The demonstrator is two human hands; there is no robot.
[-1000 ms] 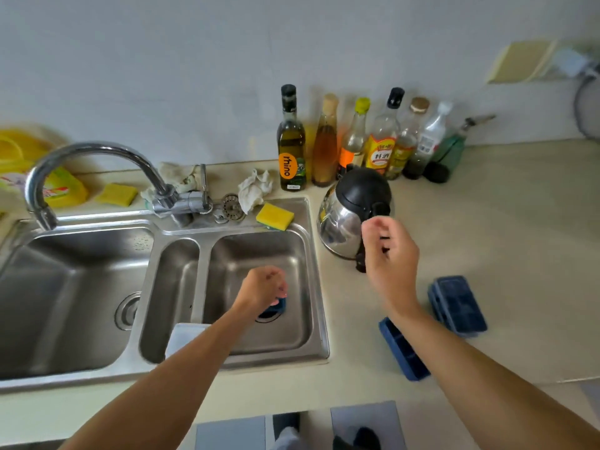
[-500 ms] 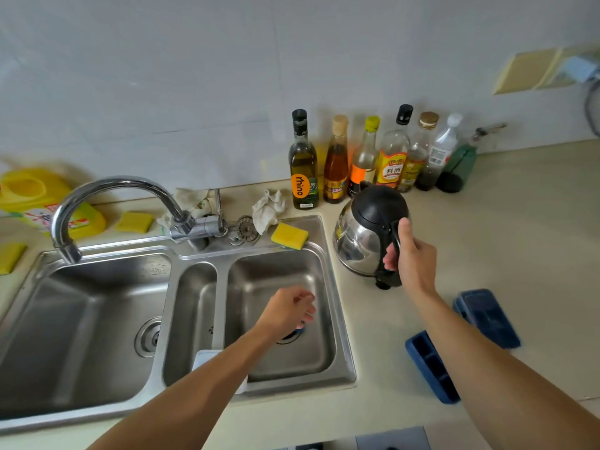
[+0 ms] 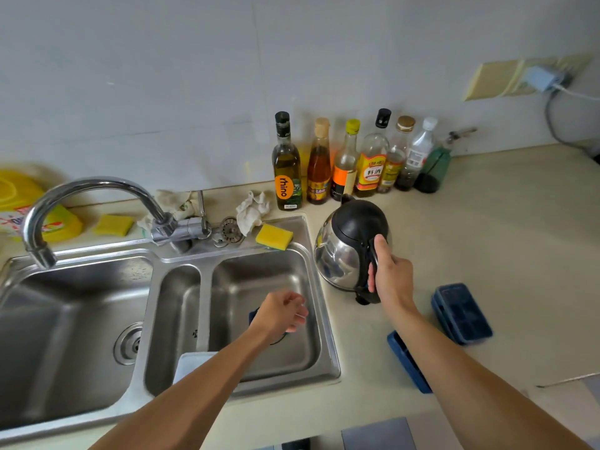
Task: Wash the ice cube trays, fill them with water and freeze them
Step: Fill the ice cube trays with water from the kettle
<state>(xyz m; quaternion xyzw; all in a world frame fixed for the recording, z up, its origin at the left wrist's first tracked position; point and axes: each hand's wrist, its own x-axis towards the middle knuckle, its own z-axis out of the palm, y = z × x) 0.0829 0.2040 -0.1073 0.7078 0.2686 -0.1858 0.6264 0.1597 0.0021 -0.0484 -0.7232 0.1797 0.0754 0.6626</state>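
Two dark blue ice cube trays lie on the counter at the right: one flat beside my right wrist, the other partly hidden under my right forearm. My right hand grips the black handle of the steel kettle, which stands just right of the sink. My left hand hovers over the right sink basin with fingers loosely curled, holding nothing I can see. A blue object peeks out from under it near the drain.
The faucet arches over the left basin. A yellow sponge lies on the sink's back rim. Several bottles line the wall behind the kettle. A pale cloth hangs on the sink's front edge.
My right hand has come down onto the kettle's handle and closed round it. My left hand has lifted off the blue object in the basin.
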